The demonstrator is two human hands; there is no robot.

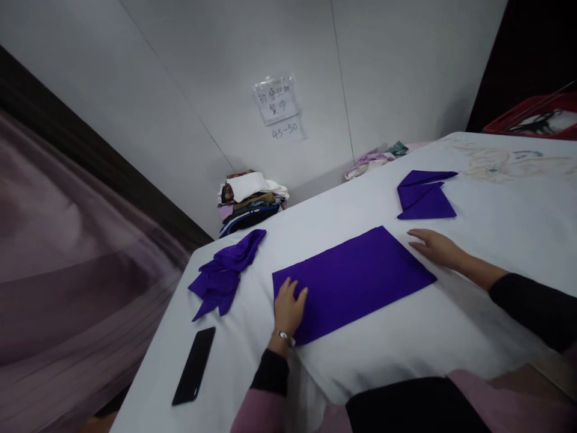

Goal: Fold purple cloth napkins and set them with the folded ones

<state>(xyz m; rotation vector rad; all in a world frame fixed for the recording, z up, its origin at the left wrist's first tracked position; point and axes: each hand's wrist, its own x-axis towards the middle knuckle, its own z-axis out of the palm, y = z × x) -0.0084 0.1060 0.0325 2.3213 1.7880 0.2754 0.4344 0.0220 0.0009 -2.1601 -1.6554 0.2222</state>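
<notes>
Purple napkin point(356, 282) lies flat on white cloth point(383, 346), under the left hand point(289, 307), whose grip is loosely spread, empty; the right hand point(435, 248), likewise, is just beside it. Light pressure should keep edges square. A folded napkin point(424, 198) crowds the right hand; a bunched napkin point(225, 273) and black phone point(193, 367) lie left.

A plain, deep-purple cloth point(356, 282) is lying flat as a smooth rectangle, resting between four and five o'clock from the view's middle, its long edges running from eight o'clock toward two.
</notes>
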